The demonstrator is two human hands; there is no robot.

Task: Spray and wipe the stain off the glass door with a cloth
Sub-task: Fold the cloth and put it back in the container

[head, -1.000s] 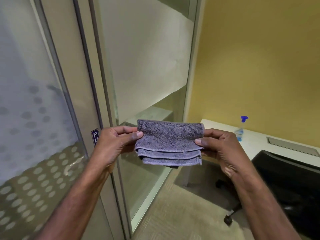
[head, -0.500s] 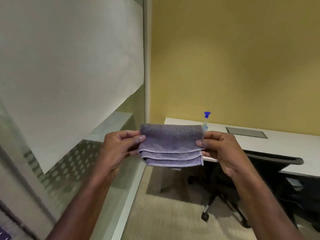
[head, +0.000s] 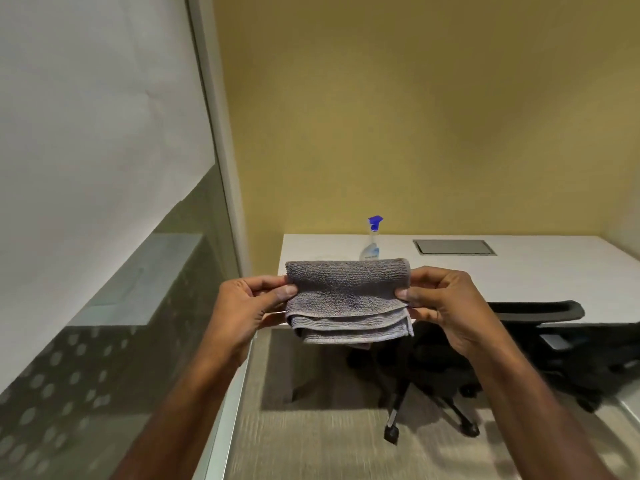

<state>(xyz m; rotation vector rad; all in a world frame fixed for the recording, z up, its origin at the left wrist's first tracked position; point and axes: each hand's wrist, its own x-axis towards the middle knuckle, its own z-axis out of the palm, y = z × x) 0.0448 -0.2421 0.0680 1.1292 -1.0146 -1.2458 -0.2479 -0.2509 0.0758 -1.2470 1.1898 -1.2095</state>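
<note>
A folded grey cloth point(head: 346, 299) hangs in the air in front of me, held at both ends. My left hand point(head: 242, 306) pinches its left edge and my right hand point(head: 446, 306) pinches its right edge. Behind the cloth a clear spray bottle point(head: 371, 242) with a blue trigger head stands upright on the white desk point(head: 519, 271), its base hidden by the cloth. A glass panel point(head: 104, 323) with frosted film and dots fills the left side. The door itself is out of view.
A black office chair point(head: 540, 313) on castors is tucked under the desk at the right. A grey cable hatch point(head: 453, 247) is set into the desk top. A yellow wall point(head: 415, 116) stands behind the desk. Beige carpet point(head: 311, 445) covers the floor.
The view has swung right, away from the glass door and towards the desk. The spray bottle now sits nearly straight ahead. Both hands still hold the cloth the same way.
</note>
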